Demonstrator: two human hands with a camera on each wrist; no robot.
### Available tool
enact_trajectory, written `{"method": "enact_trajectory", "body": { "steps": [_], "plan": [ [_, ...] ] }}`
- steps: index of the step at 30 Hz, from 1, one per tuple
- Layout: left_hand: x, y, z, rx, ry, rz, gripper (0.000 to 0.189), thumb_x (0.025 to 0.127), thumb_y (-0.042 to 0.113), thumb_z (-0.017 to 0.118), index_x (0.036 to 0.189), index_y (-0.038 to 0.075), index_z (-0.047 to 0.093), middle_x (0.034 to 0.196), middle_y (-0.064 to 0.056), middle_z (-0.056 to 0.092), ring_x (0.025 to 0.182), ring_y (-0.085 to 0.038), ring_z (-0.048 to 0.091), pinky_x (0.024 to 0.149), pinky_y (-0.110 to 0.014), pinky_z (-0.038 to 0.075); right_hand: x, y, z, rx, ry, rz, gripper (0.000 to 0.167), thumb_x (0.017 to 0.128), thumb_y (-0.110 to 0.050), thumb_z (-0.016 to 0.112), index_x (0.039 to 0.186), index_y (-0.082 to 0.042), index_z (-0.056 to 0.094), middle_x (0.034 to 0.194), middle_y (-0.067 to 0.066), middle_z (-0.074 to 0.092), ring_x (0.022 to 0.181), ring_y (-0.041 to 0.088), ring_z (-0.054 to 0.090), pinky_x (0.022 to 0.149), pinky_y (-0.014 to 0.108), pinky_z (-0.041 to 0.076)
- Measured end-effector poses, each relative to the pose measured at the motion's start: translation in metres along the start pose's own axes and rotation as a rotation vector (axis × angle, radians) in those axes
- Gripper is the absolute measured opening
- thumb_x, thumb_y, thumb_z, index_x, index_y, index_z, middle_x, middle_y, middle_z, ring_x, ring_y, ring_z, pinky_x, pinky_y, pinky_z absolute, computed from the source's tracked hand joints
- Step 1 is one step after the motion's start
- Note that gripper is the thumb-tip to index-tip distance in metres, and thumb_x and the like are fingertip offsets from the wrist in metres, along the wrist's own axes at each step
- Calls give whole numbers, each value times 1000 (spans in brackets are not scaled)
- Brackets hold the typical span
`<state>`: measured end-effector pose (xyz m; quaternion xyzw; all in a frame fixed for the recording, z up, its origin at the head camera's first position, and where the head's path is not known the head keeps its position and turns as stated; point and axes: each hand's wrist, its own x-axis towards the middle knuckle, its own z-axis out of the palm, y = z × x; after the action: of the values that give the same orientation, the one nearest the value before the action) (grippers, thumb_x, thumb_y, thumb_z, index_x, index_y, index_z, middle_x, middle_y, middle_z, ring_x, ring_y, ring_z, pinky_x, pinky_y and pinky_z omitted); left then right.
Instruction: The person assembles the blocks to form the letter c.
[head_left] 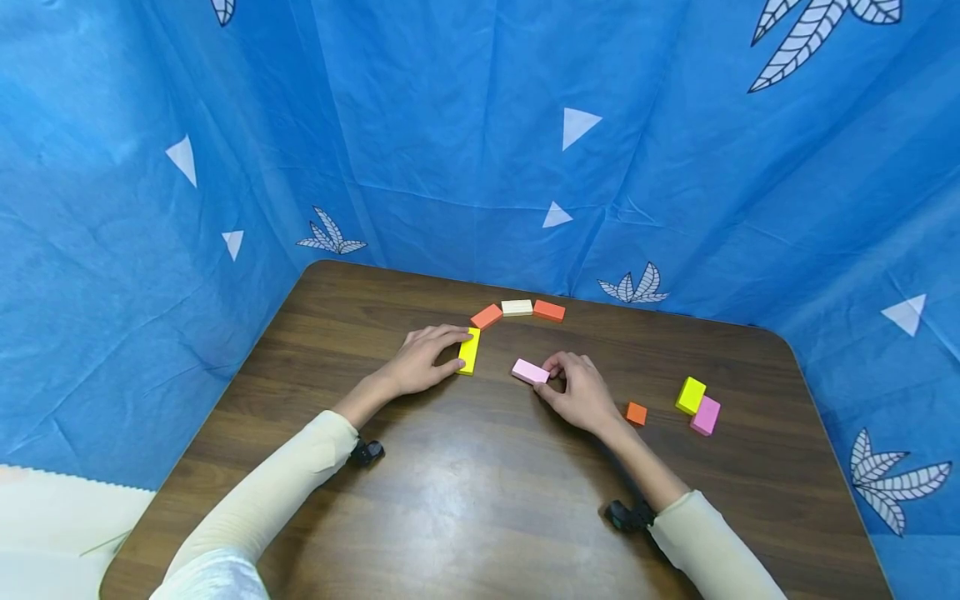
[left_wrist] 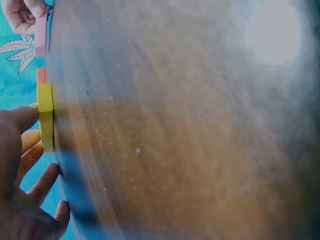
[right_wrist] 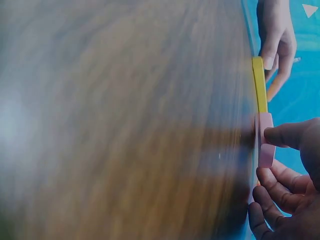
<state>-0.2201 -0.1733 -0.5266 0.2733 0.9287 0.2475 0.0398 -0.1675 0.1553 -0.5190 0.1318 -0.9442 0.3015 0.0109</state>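
Observation:
My left hand (head_left: pixel 422 360) pinches a flat yellow block (head_left: pixel 468 351) with thumb and fingers along its left side. That block lies lengthwise on the table, its far end close to an orange block (head_left: pixel 487 316). To the right, my right hand (head_left: pixel 580 392) holds a pale pink block (head_left: pixel 530 372) between thumb and fingertips at its right end. In the right wrist view the pink block (right_wrist: pixel 266 140) shows low over the tabletop, overlapping the near end of the yellow block (right_wrist: pixel 259 85). The left wrist view has the thumb against the yellow block (left_wrist: pixel 45 117).
A cream block (head_left: pixel 517 307) and another orange block (head_left: pixel 549 311) continue the curved row at the back. Right of my right hand lie a small orange block (head_left: pixel 636 413), a yellow block (head_left: pixel 690 395) and a darker pink block (head_left: pixel 705 415). Blue cloth (head_left: pixel 465 150) hangs behind the wooden table (head_left: pixel 450 517).

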Motion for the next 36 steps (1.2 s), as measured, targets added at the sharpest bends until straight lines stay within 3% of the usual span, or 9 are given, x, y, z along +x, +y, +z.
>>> {"method": "enact_trajectory", "body": {
  "steps": [36],
  "plan": [
    [0, 0, 0, -10, -5, -18, 55, 107, 40, 67, 158, 24, 55, 165, -2, 53, 154, -33, 48, 120, -64, 34, 4, -49, 36, 5, -78, -86, 27, 91, -32, 86, 107, -17, 70, 99, -1, 68, 95, 16, 53, 85, 32, 42]
  ]
}}
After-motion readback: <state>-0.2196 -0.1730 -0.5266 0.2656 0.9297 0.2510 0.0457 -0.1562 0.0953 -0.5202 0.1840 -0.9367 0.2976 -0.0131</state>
